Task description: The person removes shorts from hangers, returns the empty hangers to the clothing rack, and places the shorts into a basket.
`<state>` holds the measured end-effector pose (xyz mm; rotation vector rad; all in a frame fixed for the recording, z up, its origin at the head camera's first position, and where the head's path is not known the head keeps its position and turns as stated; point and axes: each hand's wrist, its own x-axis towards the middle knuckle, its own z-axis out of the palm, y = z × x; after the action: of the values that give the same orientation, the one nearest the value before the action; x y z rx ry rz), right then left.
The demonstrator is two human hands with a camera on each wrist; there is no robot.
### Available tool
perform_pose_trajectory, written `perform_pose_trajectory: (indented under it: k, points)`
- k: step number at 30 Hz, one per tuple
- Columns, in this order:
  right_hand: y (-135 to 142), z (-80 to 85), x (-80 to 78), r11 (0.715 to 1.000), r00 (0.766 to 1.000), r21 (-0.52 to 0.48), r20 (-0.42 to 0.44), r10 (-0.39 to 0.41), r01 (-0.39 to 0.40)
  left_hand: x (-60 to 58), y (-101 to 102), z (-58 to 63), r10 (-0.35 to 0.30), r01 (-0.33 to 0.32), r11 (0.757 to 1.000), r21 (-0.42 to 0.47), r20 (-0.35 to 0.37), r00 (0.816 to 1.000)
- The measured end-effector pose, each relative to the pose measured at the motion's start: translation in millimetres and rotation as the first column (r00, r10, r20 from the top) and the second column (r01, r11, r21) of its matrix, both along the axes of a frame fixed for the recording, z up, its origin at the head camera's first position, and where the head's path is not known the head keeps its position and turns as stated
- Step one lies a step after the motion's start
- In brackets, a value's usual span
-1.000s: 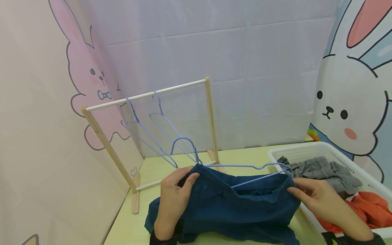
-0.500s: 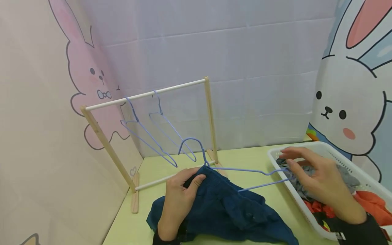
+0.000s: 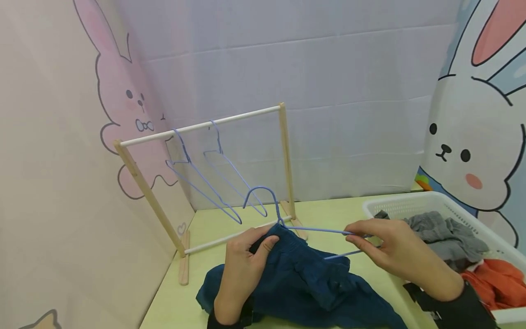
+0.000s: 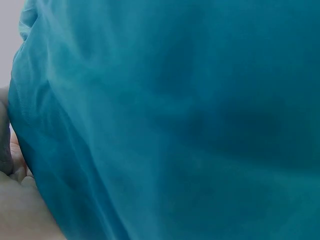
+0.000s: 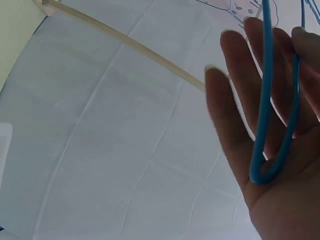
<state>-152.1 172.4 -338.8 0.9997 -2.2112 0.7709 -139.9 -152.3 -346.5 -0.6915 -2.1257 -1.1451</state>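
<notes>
Dark blue trousers lie bunched on the table, their waistband raised at the left corner. My left hand pinches that corner between thumb and fingers, just below the hook of a blue wire hanger. The hanger's left part is hidden inside the waistband; its right end sticks out of the cloth. With my right hand I hold this right end between thumb and fingers. In the right wrist view the bent hanger end crosses the palm. Trouser cloth fills most of the left wrist view.
Behind the left hand stands a small wooden rack with a white top rail. Two more blue hangers hang from it. A white basket at the right holds grey clothing and orange clothing.
My right hand has let go of the waistband's right side, which sank, and now grips the hanger's right end. The left hand still pinches its corner, shifted slightly right.
</notes>
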Motion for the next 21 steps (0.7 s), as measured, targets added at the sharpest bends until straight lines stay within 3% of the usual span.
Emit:
perform_pose_trajectory:
  k: [9, 14, 21]
  points:
    - [11.2, -1.1, -0.9, 0.999, 0.998, -0.031, -0.053, 0.023, -0.025, -3.3, -0.6, -2.4, 0.012, -0.012, 0.999, -0.03, 0.0, 1.0]
    - [30.4, -3.1, 4.1, 0.996, 0.997, -0.078, -0.07, -0.043, 0.038, -5.5, -3.4, -6.0, -0.007, 0.005, 0.999, -0.047, -0.045, 0.999]
    - [54.6, -5.7, 12.9, 0.983, 0.984, -0.134, -0.11, -0.14, 0.125, -10.2, -5.8, -9.9, -0.064, 0.062, 0.995, -0.075, -0.025, 0.998]
